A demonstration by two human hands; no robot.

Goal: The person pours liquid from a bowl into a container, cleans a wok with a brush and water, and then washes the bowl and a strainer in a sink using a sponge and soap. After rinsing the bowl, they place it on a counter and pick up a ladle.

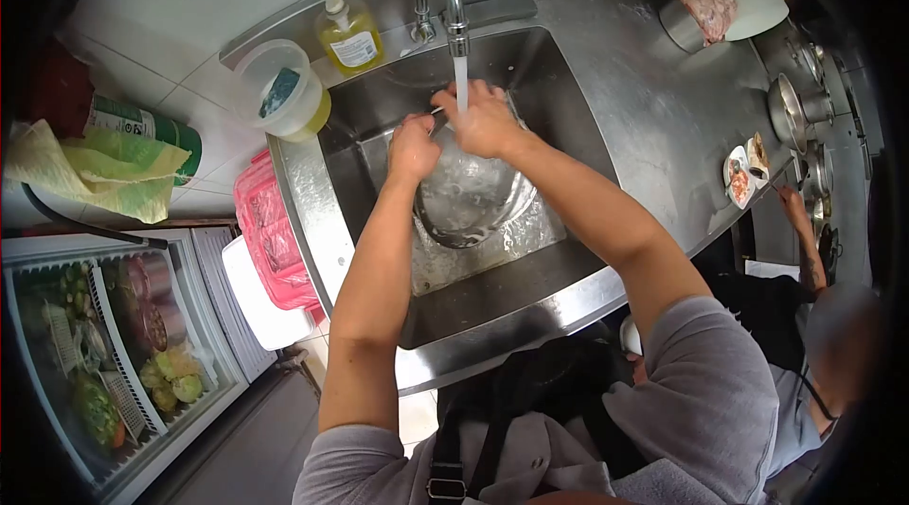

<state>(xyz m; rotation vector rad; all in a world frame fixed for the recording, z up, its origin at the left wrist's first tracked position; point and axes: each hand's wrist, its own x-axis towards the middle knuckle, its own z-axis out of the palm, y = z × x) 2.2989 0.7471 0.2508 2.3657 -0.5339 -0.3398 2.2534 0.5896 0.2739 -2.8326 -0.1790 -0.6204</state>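
Water runs from the faucet [456, 32] over my right hand [483, 124] into the sink [492, 301]. A round, shiny metal bowl [464, 197] is tilted in the sink beneath my hands, with water in it. My left hand [415, 150] is closed at the bowl's far left rim. Beside it, my right hand bends its fingers over the far rim under the stream. Part of the rim is hidden by both hands, and splashing blurs the bowl's inside.
A clear tub with a blue sponge [280, 93] and a yellow soap bottle [350, 36] stand at the sink's left. Right are a small plate of food [739, 176], a metal container with meat [696, 13] and another person's hand [793, 207]. An open fridge [123, 344] stands lower left.
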